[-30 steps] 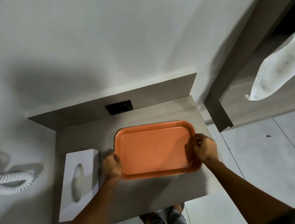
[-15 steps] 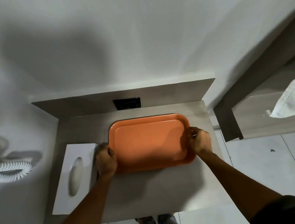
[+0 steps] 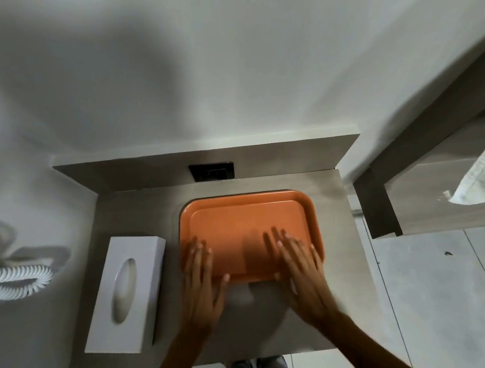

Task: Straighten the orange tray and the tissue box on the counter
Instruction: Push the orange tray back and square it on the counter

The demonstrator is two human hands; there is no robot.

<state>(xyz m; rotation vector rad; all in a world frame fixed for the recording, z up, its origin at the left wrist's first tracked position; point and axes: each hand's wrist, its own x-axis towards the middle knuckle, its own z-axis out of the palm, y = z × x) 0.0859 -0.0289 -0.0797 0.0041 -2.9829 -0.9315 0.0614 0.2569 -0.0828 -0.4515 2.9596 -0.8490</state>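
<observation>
Tray (image 3: 248, 230) sits square on counter (image 3: 139, 215), far right. Left hand (image 3: 200, 286) and right hand (image 3: 303, 275) open flat over near rim, probably pressing it level. Tissue box (image 3: 128, 291) left, skewed.

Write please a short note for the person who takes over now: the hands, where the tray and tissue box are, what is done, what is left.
Left hand: open, fingers spread over the near left part of the orange tray.
Right hand: open, over the near right part.
Tray: on the counter, looks square to the back panel.
Tissue box: left of the tray, apart from it, slanted.
Done: tray seems straight.
Left: straighten the tissue box.
</observation>
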